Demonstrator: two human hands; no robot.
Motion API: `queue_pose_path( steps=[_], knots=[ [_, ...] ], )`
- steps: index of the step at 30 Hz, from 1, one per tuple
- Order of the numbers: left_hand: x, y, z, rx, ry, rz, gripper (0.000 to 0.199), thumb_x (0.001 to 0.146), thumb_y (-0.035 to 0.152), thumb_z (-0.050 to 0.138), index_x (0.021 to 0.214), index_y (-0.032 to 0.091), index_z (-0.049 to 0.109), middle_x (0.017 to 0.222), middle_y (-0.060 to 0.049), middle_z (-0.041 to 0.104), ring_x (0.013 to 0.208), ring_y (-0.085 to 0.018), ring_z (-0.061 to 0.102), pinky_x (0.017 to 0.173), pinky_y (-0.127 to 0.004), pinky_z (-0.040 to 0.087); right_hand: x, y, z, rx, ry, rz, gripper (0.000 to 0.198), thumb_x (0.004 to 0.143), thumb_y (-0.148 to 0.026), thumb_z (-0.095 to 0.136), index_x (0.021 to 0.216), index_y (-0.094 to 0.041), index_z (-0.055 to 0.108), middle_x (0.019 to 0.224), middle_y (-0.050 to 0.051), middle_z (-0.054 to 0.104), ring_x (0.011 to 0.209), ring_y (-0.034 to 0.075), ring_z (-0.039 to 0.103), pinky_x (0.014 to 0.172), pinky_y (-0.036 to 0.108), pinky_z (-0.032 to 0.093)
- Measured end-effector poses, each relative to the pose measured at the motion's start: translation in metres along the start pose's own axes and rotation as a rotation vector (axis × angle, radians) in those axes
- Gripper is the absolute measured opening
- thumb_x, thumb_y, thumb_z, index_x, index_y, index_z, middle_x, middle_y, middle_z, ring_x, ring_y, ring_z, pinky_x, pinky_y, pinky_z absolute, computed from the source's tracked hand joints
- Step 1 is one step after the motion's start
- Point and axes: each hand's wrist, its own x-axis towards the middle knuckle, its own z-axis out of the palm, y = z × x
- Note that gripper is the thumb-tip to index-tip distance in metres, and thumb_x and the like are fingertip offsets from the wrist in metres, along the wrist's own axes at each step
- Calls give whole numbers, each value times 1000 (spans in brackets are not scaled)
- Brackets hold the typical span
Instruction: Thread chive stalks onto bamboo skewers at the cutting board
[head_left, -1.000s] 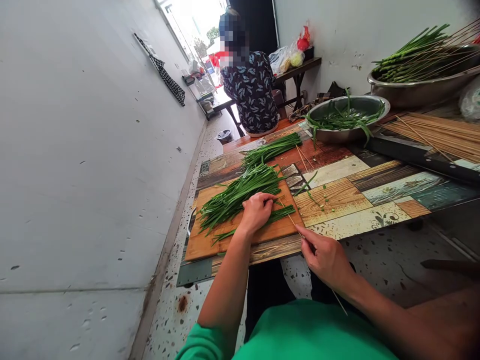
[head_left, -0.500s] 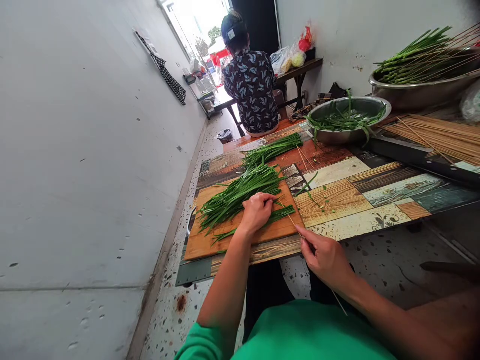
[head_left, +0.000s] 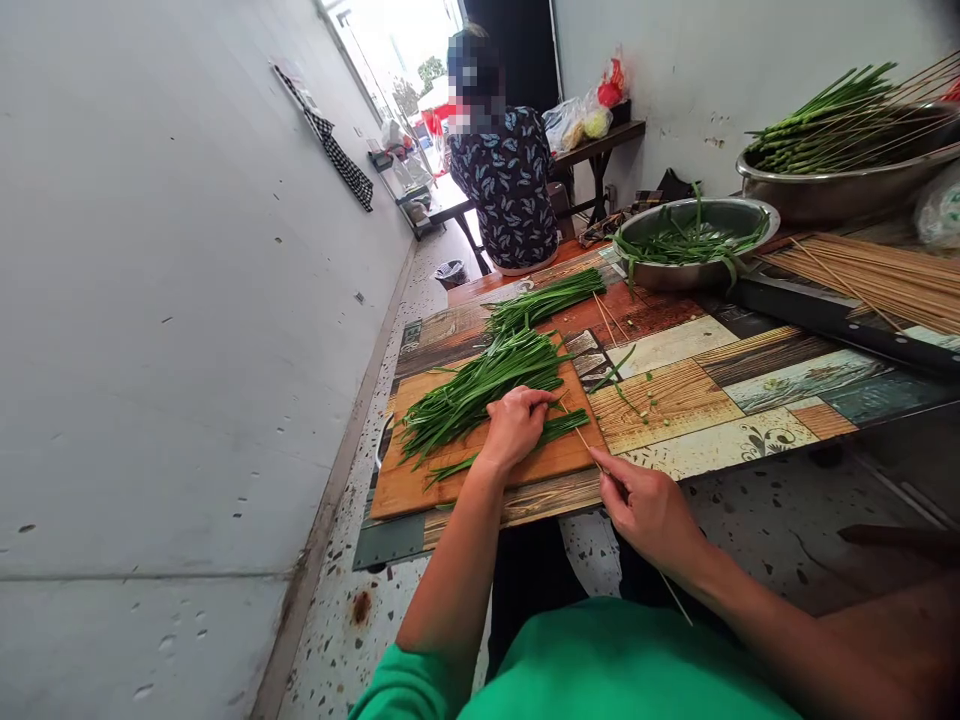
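My right hand [head_left: 651, 508]: closed around a thin, pale-brown wooden skewer [head_left: 586, 445].
My left hand [head_left: 516, 425]: curled over slim green stalks [head_left: 564, 425]; pinching or not, I cannot tell.
Stalks: flat on the brown rectangular wooden board [head_left: 401, 492], skewer crossing them.

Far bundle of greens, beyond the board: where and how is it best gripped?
Probably around the middle of the bundle, from above, closing across its length: it lies long and narrow on the table. Its left end seems to meet the pile on the board, so a grip there could snag.
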Motion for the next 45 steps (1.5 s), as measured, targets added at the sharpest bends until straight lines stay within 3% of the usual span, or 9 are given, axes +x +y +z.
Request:
queue_pose_path(
  steps=[5, 11, 18, 25, 31, 35, 39, 42, 45],
  knots=[
    [-11, 3, -12, 70, -69, 114, 30, 87, 18, 47, 100, 27, 72, 99, -3, 68, 97, -17, 60, 89, -32, 37, 6, -1, 3, -18, 13, 13, 39, 86, -21, 41, 115, -13, 65, 83, 8, 74, 59, 15, 64, 53, 23, 47],
    [-4, -6, -30, 238, 53, 45, 24, 84, 19, 51, 95, 23, 72, 98, -5, 69, 98, -21, 58, 91, -37, 33, -10, -2, 1, -19, 18, -30, 39, 86, -20, 42, 116, -10, 65, 86, 9, 74, 58, 15, 66, 51, 23, 48],
    [20, -1, -20, 309, -164, 218, 12, 81, 23, 58, 85, 21, 70, 99, -7, 63, 102, -24, 52, 90, -38, 34, -23, -1, -3, 22, 58, -58, 38, 86, -18, 42, 116, -14, 66, 86, 8, 74, 57, 15, 66, 50, 23, 50],
    [22, 0, -16, 237, -216, 370, 13, 85, 20, 50, 80, 17, 62, 86, -7, 63, 90, -20, 54, 86, -33, 39, -20, 3, -6, 32, 50, -9, 38, 86, -21, 42, 115, -13, 66, 85, 7, 74, 57, 14, 65, 49, 22, 49],
    [20, -1, -18, 60, 1, 259, 12, 86, 21, 48, 86, 17, 59, 82, -2, 63, 78, -14, 56, 78, -26, 41, -21, 5, -8, 52, 49, -5, 38, 87, -21, 43, 115, -11, 65, 81, 7, 74, 54, 14, 63, 46, 23, 47],
    [25, -4, -25, -254, 209, 142, 13, 82, 24, 55, 89, 16, 63, 78, -1, 65, 73, -11, 57, 75, -23, 44, -18, 5, -9, 43, 46, -14, 38, 86, -20, 42, 115, -9, 65, 84, 8, 74, 56, 14, 64, 47, 23, 47],
    [23, -2, -41, -563, 319, 127, 33, 77, 30, 63, 107, 16, 64, 80, 0, 68, 74, -11, 61, 76, -24, 47, -17, 6, -9, 51, 53, -14, 37, 86, -20, 43, 114, -13, 66, 88, 7, 74, 60, 14, 66, 50, 22, 49],
    [14, 0, -60, -569, 536, 108, 26, 77, 34, 63, 94, 15, 69, 84, -2, 69, 77, -12, 62, 78, -25, 48, -17, 7, -9, 65, 60, -35, 37, 86, -19, 43, 116, -12, 65, 91, 8, 74, 59, 14, 66, 51, 22, 49],
    [5, 3, -69, -335, 701, 85, 20, 81, 33, 60, 88, 17, 70, 86, -2, 70, 83, -14, 62, 83, -28, 46, -17, 8, -10, 81, 56, -68, 39, 87, -19, 43, 120, -10, 62, 89, 9, 74, 60, 14, 66, 52, 22, 49]
  ],
)
